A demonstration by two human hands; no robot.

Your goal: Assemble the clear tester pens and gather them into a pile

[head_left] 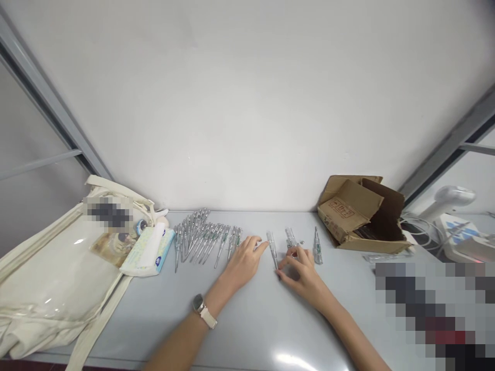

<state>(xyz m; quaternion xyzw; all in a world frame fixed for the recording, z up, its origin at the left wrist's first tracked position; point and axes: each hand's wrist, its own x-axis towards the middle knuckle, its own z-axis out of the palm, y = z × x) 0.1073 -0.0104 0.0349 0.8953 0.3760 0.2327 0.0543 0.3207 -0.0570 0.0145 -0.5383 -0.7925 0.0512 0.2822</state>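
A clear-handled tester screwdriver (271,246) lies on the grey table between my hands, its handle pointing away from me. My right hand (302,270) pinches the near tip of its shaft between thumb and finger. Just behind that hand are a few more clear handles (291,237), partly covered by the fingers. My left hand (246,257) holds nothing visible; its thumb and finger are apart, with one fingertip close to the pinched screwdriver's handle. Left of it lies a spread row of several similar tester screwdrivers (199,234). Another small group (317,247) is right of my right hand.
An open cardboard box (340,214) stands at the back right, with a clear plastic packet (386,257) in front. Further right are cables and a white device (454,232). A tissue pack (164,250) and a cream bag (69,278) occupy the left. A wall (247,103) rises behind.
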